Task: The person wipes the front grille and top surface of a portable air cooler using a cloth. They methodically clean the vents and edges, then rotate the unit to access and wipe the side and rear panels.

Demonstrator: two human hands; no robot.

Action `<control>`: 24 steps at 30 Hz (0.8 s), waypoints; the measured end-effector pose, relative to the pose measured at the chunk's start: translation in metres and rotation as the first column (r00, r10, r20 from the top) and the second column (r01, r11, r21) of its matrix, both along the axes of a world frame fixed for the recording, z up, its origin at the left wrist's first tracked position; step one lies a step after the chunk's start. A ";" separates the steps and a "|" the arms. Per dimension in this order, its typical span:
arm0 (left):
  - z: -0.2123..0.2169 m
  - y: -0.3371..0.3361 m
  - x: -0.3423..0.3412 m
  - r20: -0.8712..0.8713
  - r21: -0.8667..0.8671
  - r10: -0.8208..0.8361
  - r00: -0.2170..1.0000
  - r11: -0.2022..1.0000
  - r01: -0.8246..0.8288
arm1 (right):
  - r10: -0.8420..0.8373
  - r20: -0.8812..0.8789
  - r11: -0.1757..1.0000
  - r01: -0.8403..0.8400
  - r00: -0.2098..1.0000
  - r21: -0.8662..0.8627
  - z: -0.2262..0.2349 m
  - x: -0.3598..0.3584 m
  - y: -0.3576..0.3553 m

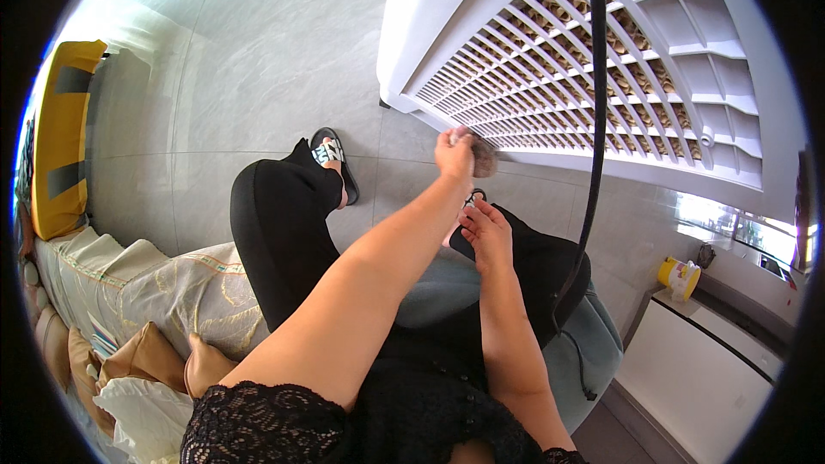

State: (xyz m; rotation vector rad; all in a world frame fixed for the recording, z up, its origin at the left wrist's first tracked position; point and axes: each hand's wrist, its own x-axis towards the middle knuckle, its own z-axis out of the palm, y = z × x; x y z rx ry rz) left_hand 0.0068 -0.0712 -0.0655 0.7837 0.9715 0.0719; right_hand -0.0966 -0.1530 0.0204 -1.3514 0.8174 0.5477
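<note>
My left hand (453, 153) reaches forward to the lower edge of a large white air cooler (430, 26) and is shut on a small grey-brown brush or cloth wad (484, 157), which it presses against the slatted grille (550, 77). Brown honeycomb padding shows behind the slats. My right hand (485, 232) rests on my right knee, on black trousers (275, 232), holding nothing, its fingers loosely apart. I am seated, with both legs stretched toward the cooler.
A black cable (595, 120) hangs down in front of the grille to my right thigh. My left foot wears a black sandal (331, 155) on the grey tiled floor (258, 60). A covered sofa with cushions (146, 309) lies left. A yellow container (679, 275) stands on a white cabinet (696, 378) at right.
</note>
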 end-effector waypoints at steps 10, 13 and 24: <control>0.031 0.022 0.000 0.198 -0.215 -0.262 0.945 0.929 0.302 | 0.008 -0.011 1.000 -0.008 1.000 -0.027 0.015 -0.002 -0.006; 0.050 0.052 0.008 -0.018 -0.490 -0.158 0.987 0.862 0.129 | 0.004 -0.005 1.000 -0.004 1.000 -0.025 0.020 -0.004 -0.011; 0.000 0.036 0.009 0.293 -0.210 0.142 0.946 0.974 -0.081 | 0.042 0.078 0.998 -0.046 0.996 0.041 0.025 -0.018 -0.006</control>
